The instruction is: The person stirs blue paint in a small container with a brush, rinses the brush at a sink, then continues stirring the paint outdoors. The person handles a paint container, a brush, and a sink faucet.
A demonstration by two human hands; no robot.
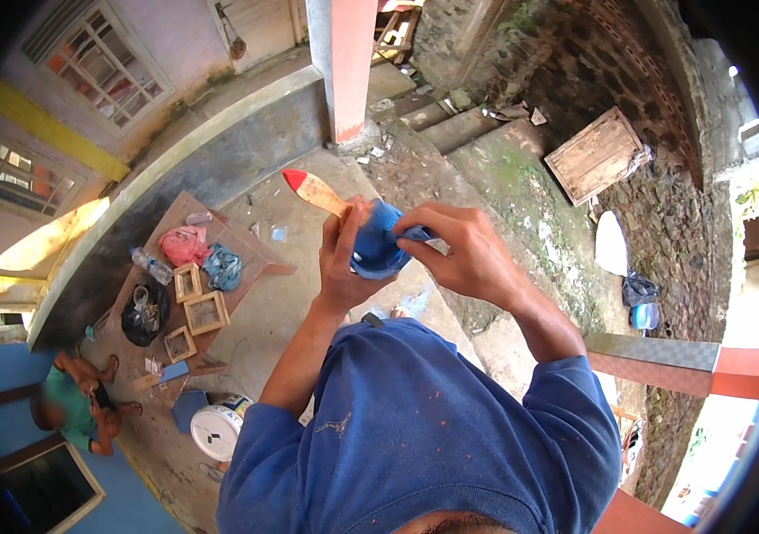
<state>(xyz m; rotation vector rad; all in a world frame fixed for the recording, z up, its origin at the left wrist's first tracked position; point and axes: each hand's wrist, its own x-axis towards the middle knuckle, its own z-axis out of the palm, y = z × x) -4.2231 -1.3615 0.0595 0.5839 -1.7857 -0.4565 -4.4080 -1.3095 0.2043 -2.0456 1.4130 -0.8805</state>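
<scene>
My left hand point(342, 258) is wrapped round a small blue, paint-smeared cup point(376, 247) in front of my chest. Against the cup the same hand keeps a paintbrush point(315, 192), whose pale wooden handle with a red tip points up and to the left. The brush's bristles are hidden. From the right, my right hand point(467, 247) reaches to the cup's edge, thumb and fingers pinched together. Between them shows a dark blue bit point(418, 234); whether it belongs to the cup or is separate, I cannot tell.
A low wooden table point(242, 267) at left carries small wooden frames point(207, 312), cloths point(185, 245), a bottle point(152, 265) and a black bag point(145, 311). Below it stands a white bucket point(216, 432). A person point(86, 400) sits at far left. A wooden panel point(597, 156) leans at right.
</scene>
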